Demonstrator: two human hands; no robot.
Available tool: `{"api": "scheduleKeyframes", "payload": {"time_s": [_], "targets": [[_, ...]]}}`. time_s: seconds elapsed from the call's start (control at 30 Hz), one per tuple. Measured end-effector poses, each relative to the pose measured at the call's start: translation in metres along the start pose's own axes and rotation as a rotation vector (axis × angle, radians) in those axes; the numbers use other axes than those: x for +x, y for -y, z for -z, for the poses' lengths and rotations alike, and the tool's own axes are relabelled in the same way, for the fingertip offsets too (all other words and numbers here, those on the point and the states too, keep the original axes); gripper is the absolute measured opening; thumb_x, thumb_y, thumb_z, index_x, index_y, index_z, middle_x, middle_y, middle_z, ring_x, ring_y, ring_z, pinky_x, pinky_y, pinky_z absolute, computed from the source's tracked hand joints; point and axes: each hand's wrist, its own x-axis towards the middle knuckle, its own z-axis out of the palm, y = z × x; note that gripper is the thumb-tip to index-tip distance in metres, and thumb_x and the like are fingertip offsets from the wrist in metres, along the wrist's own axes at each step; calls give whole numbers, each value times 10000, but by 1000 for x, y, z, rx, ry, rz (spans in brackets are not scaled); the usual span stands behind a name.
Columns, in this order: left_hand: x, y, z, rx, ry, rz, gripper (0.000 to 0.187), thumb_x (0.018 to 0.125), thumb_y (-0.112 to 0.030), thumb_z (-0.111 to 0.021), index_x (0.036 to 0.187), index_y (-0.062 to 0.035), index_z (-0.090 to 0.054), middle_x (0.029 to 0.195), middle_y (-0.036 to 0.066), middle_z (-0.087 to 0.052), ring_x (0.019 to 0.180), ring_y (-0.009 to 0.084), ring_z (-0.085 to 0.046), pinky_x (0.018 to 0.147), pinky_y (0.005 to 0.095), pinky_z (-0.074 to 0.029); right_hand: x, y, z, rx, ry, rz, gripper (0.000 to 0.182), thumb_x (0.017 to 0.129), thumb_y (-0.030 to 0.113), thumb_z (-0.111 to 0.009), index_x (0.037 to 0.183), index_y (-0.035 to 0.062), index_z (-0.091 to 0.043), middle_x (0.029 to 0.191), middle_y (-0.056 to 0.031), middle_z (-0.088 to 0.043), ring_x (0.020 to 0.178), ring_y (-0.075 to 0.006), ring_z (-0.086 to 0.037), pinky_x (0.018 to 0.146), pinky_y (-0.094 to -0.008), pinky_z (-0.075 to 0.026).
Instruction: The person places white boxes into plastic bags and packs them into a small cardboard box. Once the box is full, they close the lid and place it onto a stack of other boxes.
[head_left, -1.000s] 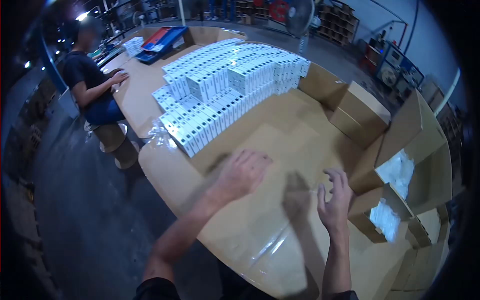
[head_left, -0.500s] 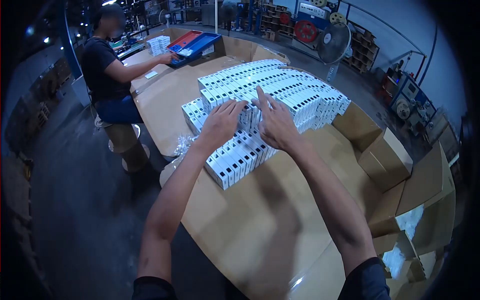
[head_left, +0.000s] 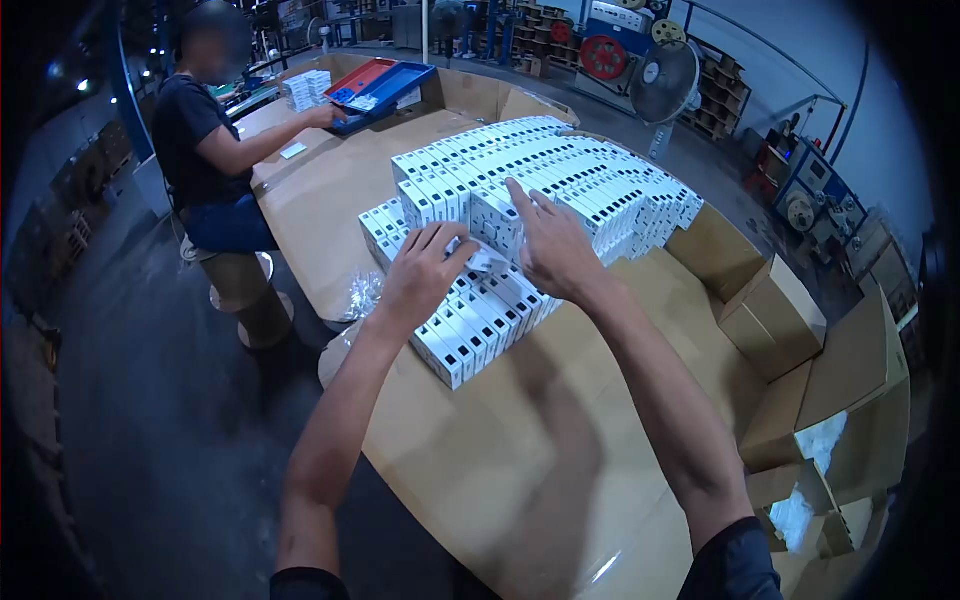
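Many narrow white boxes (head_left: 520, 150) with small black squares stand in packed rows on the cardboard-covered table (head_left: 480, 440), with a lower block of them (head_left: 470, 335) at the front. My left hand (head_left: 420, 275) is closed on a tilted white box (head_left: 487, 258) above the lower block, in front of a gap in the taller rows. To its right, my right hand (head_left: 558, 250) has its index and middle fingers stretched apart against the taller rows. The rest of its fingers are partly hidden.
Clear plastic scraps (head_left: 363, 295) lie left of the boxes. Another person (head_left: 205, 140) sits at the left, one hand by a blue tray (head_left: 385, 95). Cardboard flaps (head_left: 770, 320) rise at the right; a fan (head_left: 665, 85) stands behind.
My left hand has moved down and slightly left, and a tilted white box now shows in its fingers. A gap shows in the taller rows. My right hand has barely moved.
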Motion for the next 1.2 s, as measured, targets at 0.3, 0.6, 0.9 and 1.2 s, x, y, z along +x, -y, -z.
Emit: {"api": "scheduleKeyframes", "payload": {"time_s": [0.3, 0.6, 0.9, 1.2], "targets": [[-17, -114, 15, -294, -197, -91, 415, 669, 138, -731, 1044, -18, -645, 1119, 116, -620, 1103, 360, -627, 914, 459, -538, -150, 19, 81, 863, -32, -413, 662, 978, 154, -608, 1590, 124, -358, 1524, -294, -439, 1343, -387, -524, 1059, -480, -491], [17, -291, -18, -524, -206, -338, 399, 678, 21, -815, 1032, -57, -647, 1113, 99, -623, 1042, 324, -622, 887, 483, -503, -327, 18, 149, 1432, -253, -579, 462, 1065, 185, -590, 1508, 101, -491, 1232, -55, -612, 983, -108, -600, 820, -294, -550], [126, -484, -36, -959, 272, -507, 156, 884, -50, -754, 1004, -2, -667, 943, 137, -662, 875, 307, -668, 759, 420, -557, -519, -59, 272, 572, -524, -757, 150, 950, 27, -615, 1002, 64, -751, 910, -31, -668, 832, -131, -554, 662, -292, -458], [244, -613, -185, -444, 727, -341, 269, 890, -166, -734, 1041, 54, -700, 1012, 312, -684, 986, 454, -685, 841, 510, -566, -573, -176, 313, 175, -606, -808, 179, 830, 178, -839, 853, 22, -756, 1074, -183, -645, 917, -309, -666, 894, -430, -505]]}}
